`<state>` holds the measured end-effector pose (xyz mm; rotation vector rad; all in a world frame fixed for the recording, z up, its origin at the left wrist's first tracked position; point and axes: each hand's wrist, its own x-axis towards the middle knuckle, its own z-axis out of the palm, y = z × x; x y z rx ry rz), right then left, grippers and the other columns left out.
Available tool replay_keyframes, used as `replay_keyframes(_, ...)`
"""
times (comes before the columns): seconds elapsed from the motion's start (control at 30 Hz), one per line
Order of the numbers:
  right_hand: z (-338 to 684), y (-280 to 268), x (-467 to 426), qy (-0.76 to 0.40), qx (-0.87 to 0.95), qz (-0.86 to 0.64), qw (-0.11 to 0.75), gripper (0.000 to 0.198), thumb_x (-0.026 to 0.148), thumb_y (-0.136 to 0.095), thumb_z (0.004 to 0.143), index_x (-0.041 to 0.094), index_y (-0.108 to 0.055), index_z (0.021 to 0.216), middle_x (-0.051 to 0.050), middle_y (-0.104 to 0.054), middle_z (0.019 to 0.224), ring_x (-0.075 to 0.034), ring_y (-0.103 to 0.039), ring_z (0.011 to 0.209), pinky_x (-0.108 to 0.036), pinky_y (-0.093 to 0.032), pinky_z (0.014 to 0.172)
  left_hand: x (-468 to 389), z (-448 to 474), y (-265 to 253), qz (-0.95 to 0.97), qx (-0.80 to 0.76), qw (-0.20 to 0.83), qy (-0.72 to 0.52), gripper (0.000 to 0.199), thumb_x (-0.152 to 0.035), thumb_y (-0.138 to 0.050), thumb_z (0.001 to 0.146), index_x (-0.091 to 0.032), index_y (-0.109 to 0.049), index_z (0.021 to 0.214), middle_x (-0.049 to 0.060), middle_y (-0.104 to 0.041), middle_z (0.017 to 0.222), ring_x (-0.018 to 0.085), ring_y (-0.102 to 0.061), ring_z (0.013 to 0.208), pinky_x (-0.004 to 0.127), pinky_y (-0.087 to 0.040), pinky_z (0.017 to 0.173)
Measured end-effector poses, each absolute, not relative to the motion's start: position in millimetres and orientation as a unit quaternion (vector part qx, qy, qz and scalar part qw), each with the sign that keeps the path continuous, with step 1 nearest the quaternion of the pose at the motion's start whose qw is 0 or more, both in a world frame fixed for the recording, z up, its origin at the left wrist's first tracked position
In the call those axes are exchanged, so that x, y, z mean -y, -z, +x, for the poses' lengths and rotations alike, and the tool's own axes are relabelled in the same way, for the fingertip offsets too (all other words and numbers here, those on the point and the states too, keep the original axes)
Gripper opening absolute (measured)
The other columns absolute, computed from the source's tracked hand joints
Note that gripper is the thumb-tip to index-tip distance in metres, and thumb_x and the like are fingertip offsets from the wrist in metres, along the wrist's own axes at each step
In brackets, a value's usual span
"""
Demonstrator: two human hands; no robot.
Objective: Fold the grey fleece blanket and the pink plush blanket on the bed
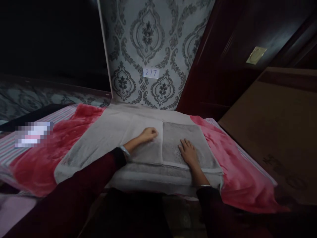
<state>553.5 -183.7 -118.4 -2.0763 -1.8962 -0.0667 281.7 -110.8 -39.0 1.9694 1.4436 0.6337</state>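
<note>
A grey plush towel (183, 130) lies flat, its left half pale and its right half darker, with a seam or fold line between them. It rests on a larger light-grey cloth (99, 142). My left hand (149, 134) is over the pale half, its fingers curled together; whether they pinch anything is hidden. On the darker half my right hand (188, 152) lies palm down with fingers extended, and the pile looks ruffled beside it. Both wrists wear a metal bangle.
A red plush blanket (237, 172) shows at both sides, over a striped sheet (59, 115). At the right stands a large cardboard box (277, 132). Behind are a dark screen (52, 43), patterned wallpaper with a paper label (151, 73) reading 277, and a dark red door (223, 59).
</note>
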Motion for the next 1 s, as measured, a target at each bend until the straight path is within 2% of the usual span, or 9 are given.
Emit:
replay_keyframes(0.1,545.6,106.0,180.6,0.001,0.653,-0.73,0.204,0.046,0.032,-0.042,0.101,0.016,-0.062,0.139,-0.015,-0.058,0.148,-0.029,-0.05,0.138,-0.044,-0.038,0.114,102.4,229.6,26.3,0.71,-0.592,0.233,-0.303,0.019,-0.021,-0.055,0.079,-0.017,-0.069,0.091,0.008,-0.072,0.097,0.021,-0.066,0.098,0.029,-0.052,0.087)
replay_keyframes(0.17,530.5,95.4,175.6,-0.021,0.653,-0.717,0.242,0.044,0.031,-0.041,0.101,0.014,-0.065,0.135,-0.016,-0.068,0.133,-0.026,-0.061,0.124,-0.038,-0.044,0.107,101.6,196.0,25.4,0.673,-0.635,0.193,-0.327,0.025,-0.019,-0.056,0.076,-0.016,-0.069,0.097,0.01,-0.07,0.104,0.024,-0.063,0.108,0.033,-0.049,0.095)
replay_keyframes(0.3,482.1,79.7,159.8,-0.124,0.656,-0.703,0.245,0.048,0.037,-0.041,0.102,0.017,-0.057,0.143,-0.011,-0.076,0.111,-0.023,-0.07,0.103,-0.032,-0.051,0.091,110.7,156.0,45.2,0.613,-0.694,0.184,-0.329,0.033,-0.023,-0.058,0.076,-0.015,-0.068,0.106,0.007,-0.067,0.088,0.025,-0.065,0.092,0.035,-0.05,0.086)
replay_keyframes(0.4,449.5,76.0,145.1,-0.157,0.652,-0.708,0.221,0.059,0.039,-0.049,0.098,0.017,-0.046,0.153,-0.011,-0.075,0.119,-0.026,-0.07,0.109,-0.034,-0.051,0.094,118.8,147.9,64.3,0.599,-0.702,0.206,-0.325,0.034,-0.031,-0.057,0.081,-0.015,-0.068,0.108,0.003,-0.064,0.078,0.022,-0.064,0.079,0.031,-0.05,0.074)
replay_keyframes(0.5,433.6,76.0,131.0,-0.147,0.675,-0.681,0.241,0.065,0.025,-0.053,0.091,0.019,-0.045,0.155,-0.008,-0.068,0.135,-0.024,-0.064,0.121,-0.033,-0.048,0.104,122.5,145.3,74.5,0.595,-0.7,0.221,-0.327,0.038,-0.036,-0.054,0.086,-0.015,-0.067,0.115,0.002,-0.065,0.077,0.021,-0.064,0.075,0.028,-0.048,0.069)
replay_keyframes(0.6,434.0,78.2,122.2,-0.134,0.69,-0.662,0.26,0.063,0.013,-0.043,0.086,0.02,-0.055,0.148,-0.005,-0.066,0.139,-0.022,-0.061,0.126,-0.031,-0.044,0.109,124.1,144.4,77.6,0.595,-0.697,0.229,-0.327,0.04,-0.038,-0.059,0.084,-0.016,-0.067,0.118,0.004,-0.067,0.081,0.023,-0.067,0.08,0.029,-0.049,0.072)
replay_keyframes(0.7,441.7,85.8,122.3,-0.134,0.666,-0.681,0.272,0.063,0.01,-0.039,0.084,0.018,-0.061,0.142,-0.007,-0.067,0.136,-0.021,-0.061,0.123,-0.029,-0.044,0.108,127.5,147.6,80.5,0.608,-0.699,0.222,-0.305,0.047,-0.036,-0.067,0.081,-0.018,-0.065,0.125,0.007,-0.071,0.09,0.026,-0.069,0.091,0.032,-0.05,0.08)
replay_keyframes(0.83,447.9,98.4,129.8,-0.139,0.65,-0.698,0.267,0.062,0.012,-0.041,0.083,0.018,-0.063,0.14,-0.008,-0.069,0.132,-0.021,-0.064,0.119,-0.029,-0.045,0.106,131.9,152.5,87.4,0.611,-0.7,0.216,-0.301,0.056,-0.032,-0.067,0.083,-0.018,-0.059,0.136,0.01,-0.073,0.104,0.029,-0.068,0.103,0.034,-0.049,0.089)
replay_keyframes(1.0,449.6,99.2,134.7,-0.156,0.648,-0.702,0.251,0.058,0.023,-0.044,0.091,0.016,-0.056,0.147,-0.01,-0.07,0.128,-0.023,-0.067,0.112,-0.031,-0.05,0.1,133.0,147.7,95.1,0.58,-0.661,0.289,-0.379,0.056,-0.031,-0.067,0.081,-0.016,-0.061,0.135,0.008,-0.072,0.104,0.024,-0.068,0.098,0.031,-0.05,0.087)
